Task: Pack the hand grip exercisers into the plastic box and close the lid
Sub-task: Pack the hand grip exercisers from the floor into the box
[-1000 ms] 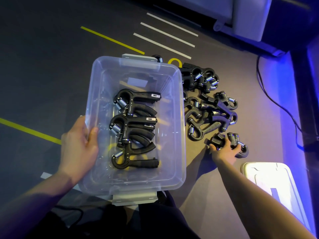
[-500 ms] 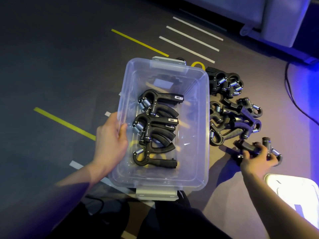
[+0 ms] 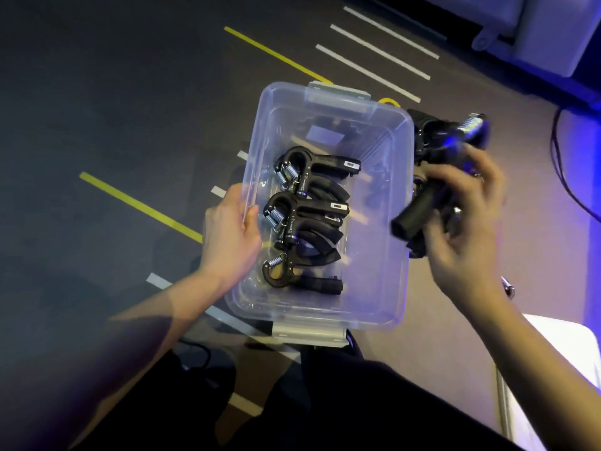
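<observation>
Between the two hands sits the plastic box (image 3: 328,307), three hand grip exercisers (image 3: 309,219) inside. Left hand (image 3: 227,236) fingers curl over its side rim; right hand (image 3: 468,229) fingers clamp another exerciser (image 3: 419,209) beside it.

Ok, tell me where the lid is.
Head view: the lid lies on the floor at bottom right, beside the box, under the right forearm.
</observation>
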`<action>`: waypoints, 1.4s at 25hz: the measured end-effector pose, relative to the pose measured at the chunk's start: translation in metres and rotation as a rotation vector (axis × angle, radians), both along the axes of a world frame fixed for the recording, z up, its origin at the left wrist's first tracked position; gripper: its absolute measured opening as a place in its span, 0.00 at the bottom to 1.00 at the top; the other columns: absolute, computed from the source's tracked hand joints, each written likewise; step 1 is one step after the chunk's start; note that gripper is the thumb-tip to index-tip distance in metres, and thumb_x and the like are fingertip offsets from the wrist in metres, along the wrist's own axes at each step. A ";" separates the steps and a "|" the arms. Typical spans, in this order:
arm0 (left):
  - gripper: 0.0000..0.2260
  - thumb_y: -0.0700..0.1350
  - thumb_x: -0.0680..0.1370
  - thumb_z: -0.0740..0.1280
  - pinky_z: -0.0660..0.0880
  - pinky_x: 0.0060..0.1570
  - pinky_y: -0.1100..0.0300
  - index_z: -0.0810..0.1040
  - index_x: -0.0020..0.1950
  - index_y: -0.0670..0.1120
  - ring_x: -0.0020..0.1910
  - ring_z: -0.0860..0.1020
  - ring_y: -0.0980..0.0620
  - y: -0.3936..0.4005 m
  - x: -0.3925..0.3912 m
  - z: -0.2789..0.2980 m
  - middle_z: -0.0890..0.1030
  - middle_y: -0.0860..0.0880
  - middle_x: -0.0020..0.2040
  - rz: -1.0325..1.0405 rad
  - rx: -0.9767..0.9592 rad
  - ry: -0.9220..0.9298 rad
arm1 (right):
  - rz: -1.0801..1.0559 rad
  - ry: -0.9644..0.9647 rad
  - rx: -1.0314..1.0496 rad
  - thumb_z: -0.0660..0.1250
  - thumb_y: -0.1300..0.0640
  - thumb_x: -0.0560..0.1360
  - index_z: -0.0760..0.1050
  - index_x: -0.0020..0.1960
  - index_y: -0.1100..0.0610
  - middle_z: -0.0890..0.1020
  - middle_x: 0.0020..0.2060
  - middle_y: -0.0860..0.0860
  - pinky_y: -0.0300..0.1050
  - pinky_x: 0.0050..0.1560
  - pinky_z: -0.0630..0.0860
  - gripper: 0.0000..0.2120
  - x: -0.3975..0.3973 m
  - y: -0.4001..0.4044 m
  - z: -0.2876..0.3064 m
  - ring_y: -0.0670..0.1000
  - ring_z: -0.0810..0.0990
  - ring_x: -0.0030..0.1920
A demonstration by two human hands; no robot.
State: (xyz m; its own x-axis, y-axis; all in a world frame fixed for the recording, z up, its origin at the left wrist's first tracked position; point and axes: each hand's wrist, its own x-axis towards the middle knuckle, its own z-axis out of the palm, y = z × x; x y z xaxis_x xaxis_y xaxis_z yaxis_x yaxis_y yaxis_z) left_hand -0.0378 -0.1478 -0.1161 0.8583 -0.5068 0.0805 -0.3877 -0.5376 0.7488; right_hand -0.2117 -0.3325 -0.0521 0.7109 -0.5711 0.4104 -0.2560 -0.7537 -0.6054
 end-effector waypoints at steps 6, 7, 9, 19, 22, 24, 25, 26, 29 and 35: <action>0.05 0.37 0.76 0.61 0.54 0.32 0.55 0.73 0.50 0.40 0.29 0.65 0.43 0.000 0.000 -0.002 0.66 0.53 0.26 0.006 -0.014 -0.008 | 0.559 0.457 0.025 0.56 0.73 0.70 0.76 0.60 0.52 0.63 0.69 0.56 0.32 0.64 0.63 0.25 0.028 0.020 -0.028 0.51 0.66 0.66; 0.05 0.37 0.76 0.61 0.54 0.32 0.56 0.73 0.50 0.40 0.29 0.65 0.43 0.001 0.000 -0.003 0.66 0.54 0.26 0.007 -0.018 -0.014 | 0.623 0.522 0.001 0.57 0.74 0.68 0.76 0.59 0.51 0.63 0.69 0.56 0.37 0.65 0.65 0.27 0.031 0.023 -0.037 0.55 0.67 0.64; 0.05 0.36 0.76 0.61 0.54 0.32 0.56 0.73 0.50 0.40 0.28 0.64 0.45 0.002 0.000 -0.004 0.65 0.54 0.26 0.003 -0.026 -0.017 | 0.711 0.630 -0.125 0.58 0.75 0.65 0.76 0.58 0.49 0.65 0.69 0.54 0.53 0.57 0.72 0.30 0.040 0.025 -0.054 0.59 0.70 0.55; 0.06 0.38 0.77 0.61 0.56 0.32 0.56 0.73 0.52 0.41 0.29 0.64 0.46 0.001 0.000 -0.008 0.64 0.56 0.27 0.013 -0.010 -0.035 | 0.849 0.906 -0.212 0.62 0.72 0.70 0.66 0.65 0.46 0.47 0.76 0.47 0.43 0.42 0.66 0.30 0.076 0.035 -0.095 0.59 0.75 0.56; 0.05 0.38 0.77 0.61 0.56 0.32 0.56 0.73 0.52 0.40 0.28 0.63 0.47 0.001 0.000 -0.008 0.64 0.56 0.26 0.010 -0.019 -0.031 | 0.784 0.993 -0.085 0.60 0.71 0.69 0.67 0.65 0.46 0.51 0.74 0.51 0.47 0.46 0.71 0.30 0.081 0.036 -0.101 0.60 0.75 0.58; 0.06 0.38 0.77 0.61 0.58 0.32 0.55 0.73 0.52 0.40 0.28 0.64 0.46 0.001 0.000 -0.008 0.64 0.55 0.26 0.006 -0.019 -0.027 | 0.726 0.918 0.105 0.61 0.69 0.69 0.73 0.60 0.49 0.63 0.69 0.53 0.49 0.60 0.70 0.24 0.083 0.036 -0.102 0.58 0.72 0.63; 0.06 0.38 0.77 0.61 0.59 0.32 0.54 0.73 0.52 0.40 0.29 0.64 0.45 0.001 0.001 -0.008 0.64 0.55 0.26 0.005 -0.016 -0.025 | 0.694 0.884 0.170 0.62 0.68 0.69 0.76 0.56 0.51 0.69 0.65 0.53 0.44 0.63 0.67 0.20 0.085 0.036 -0.100 0.56 0.72 0.63; 0.06 0.38 0.77 0.61 0.59 0.32 0.54 0.73 0.52 0.40 0.29 0.64 0.44 0.001 0.002 -0.008 0.63 0.55 0.26 0.006 -0.012 -0.023 | 0.675 0.873 0.196 0.63 0.68 0.69 0.79 0.54 0.52 0.74 0.61 0.53 0.38 0.61 0.65 0.18 0.087 0.036 -0.096 0.54 0.73 0.62; 0.07 0.38 0.76 0.61 0.62 0.32 0.53 0.73 0.53 0.41 0.30 0.64 0.43 0.001 0.002 -0.008 0.64 0.54 0.26 0.009 -0.014 -0.016 | 0.690 0.885 0.199 0.64 0.67 0.70 0.82 0.51 0.53 0.82 0.51 0.50 0.35 0.53 0.66 0.16 0.087 0.037 -0.083 0.52 0.77 0.55; 0.04 0.37 0.76 0.61 0.60 0.31 0.53 0.73 0.50 0.40 0.29 0.64 0.42 0.001 0.003 -0.008 0.64 0.53 0.26 0.005 -0.018 -0.018 | 0.717 0.621 -0.244 0.71 0.67 0.66 0.83 0.49 0.54 0.79 0.54 0.56 0.52 0.46 0.77 0.14 0.061 0.050 -0.078 0.60 0.78 0.46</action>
